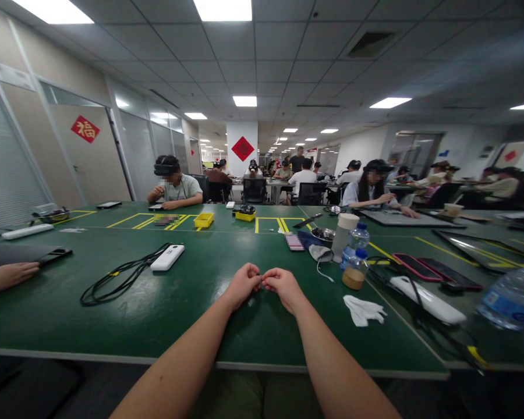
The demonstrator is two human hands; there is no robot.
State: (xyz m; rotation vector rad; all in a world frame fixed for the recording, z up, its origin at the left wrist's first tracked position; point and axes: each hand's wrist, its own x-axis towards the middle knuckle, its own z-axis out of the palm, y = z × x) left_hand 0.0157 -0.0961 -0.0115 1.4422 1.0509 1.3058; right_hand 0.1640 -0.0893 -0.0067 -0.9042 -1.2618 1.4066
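Note:
My left hand point(246, 284) and my right hand point(283, 286) meet just above the green table point(179, 326), near its front edge. The fingers of both hands are closed in a pinch, with the fingertips almost touching. Something small and dark seems to lie between them, too small to name. Nearest on the right is a crumpled white glove or cloth point(363, 310). Off to the left lies a white power bank point(168, 257) beside a looped black cable point(113, 280).
A bottle with brown liquid point(353, 278), a pale tumbler point(344, 235) and a grey cap-like cloth point(321, 252) stand right of centre. Two yellow trays point(204, 220) sit further back. A co-worker's hand point(15, 276) rests at the left. Other people sit across the table.

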